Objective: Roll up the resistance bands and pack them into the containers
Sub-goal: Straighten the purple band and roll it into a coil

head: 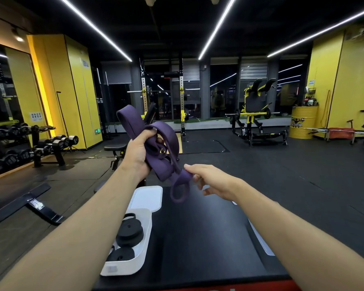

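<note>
A purple resistance band (pixel 166 133) hangs in loose loops above the black bench (pixel 198 238). My left hand (pixel 139 150) grips the bunched loops at chest height. My right hand (pixel 208 177) pinches the band's lower end, where a small loop (pixel 180 191) dangles. On the bench's left side stands a white container (pixel 144 246) holding rolled black bands (pixel 129 229). Its white lid (pixel 148 198) lies flat just beyond it.
Another white piece (pixel 261 240) shows under my right forearm at the bench's right edge. A dumbbell rack (pixel 48 141) stands on the left. A squat rack (pixel 182 101), a yellow machine (pixel 254 114) and a yellow drum (pixel 303 122) stand farther back on the black floor.
</note>
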